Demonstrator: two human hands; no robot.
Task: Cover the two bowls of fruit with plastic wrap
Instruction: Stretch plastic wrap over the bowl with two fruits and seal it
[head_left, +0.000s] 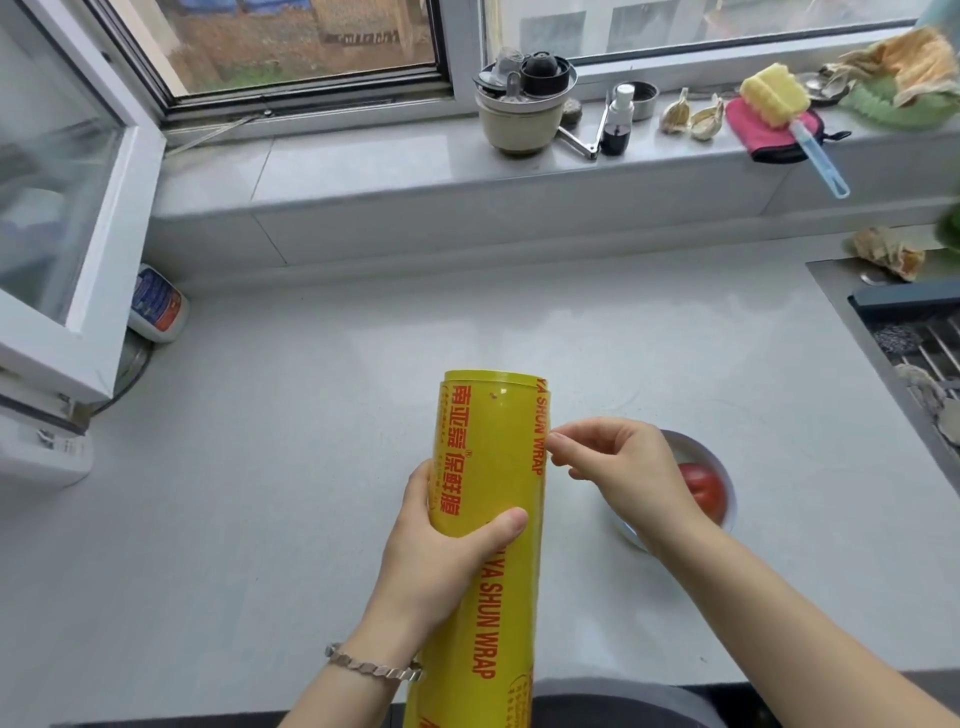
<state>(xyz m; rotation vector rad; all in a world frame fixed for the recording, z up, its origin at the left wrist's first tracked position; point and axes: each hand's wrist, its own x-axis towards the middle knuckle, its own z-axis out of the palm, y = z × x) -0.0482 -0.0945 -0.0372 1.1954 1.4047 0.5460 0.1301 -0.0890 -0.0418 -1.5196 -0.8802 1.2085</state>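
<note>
A large yellow roll of plastic wrap (488, 467) with red lettering stands nearly upright above the grey counter, near the front edge. My left hand (441, 556) grips it around the middle. My right hand (623, 473) is at the roll's right side, thumb and forefinger pinched against the film's edge. Behind my right hand sits a white bowl (719, 465) holding a red fruit (704, 488), partly hidden by the wrist. A second bowl is not in view.
A sink (914, 353) with a rack lies at the right edge. The window sill at the back holds a pot (519, 114), a small bottle (618, 119), garlic (691, 117), cloths and a yellow sponge brush (779, 104). A white open window frame (67, 218) juts in at left.
</note>
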